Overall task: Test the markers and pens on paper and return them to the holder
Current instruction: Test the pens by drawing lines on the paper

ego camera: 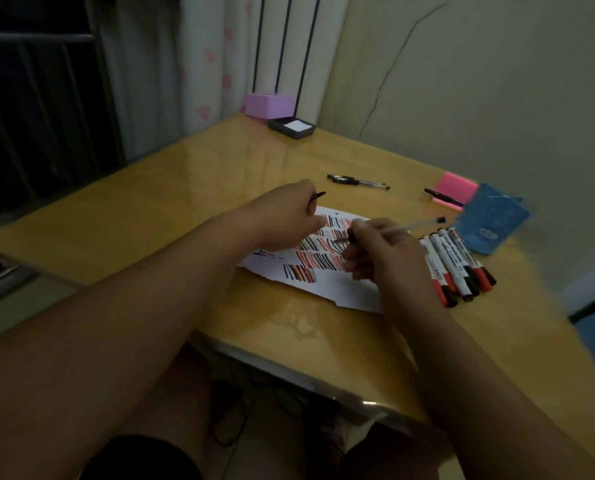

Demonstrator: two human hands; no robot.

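A white sheet of paper (327,289) covered in red and black test strokes lies on the yellow table (171,202). My right hand (382,258) grips a clear-barrelled pen (417,225), its tip down on the paper. My left hand (285,216) rests at the paper's far left edge and pinches a small black pen cap (318,195). Several white markers (455,265) with red and black caps lie side by side right of the paper. The blue holder (493,223) stands behind them.
Another pen (358,181) lies on the table beyond the paper. A pink sticky-note pad (455,188) with a black pen (443,197) across it sits by the holder. A pink box (268,105) and a dark tray (291,128) stand at the far corner, near the wall.
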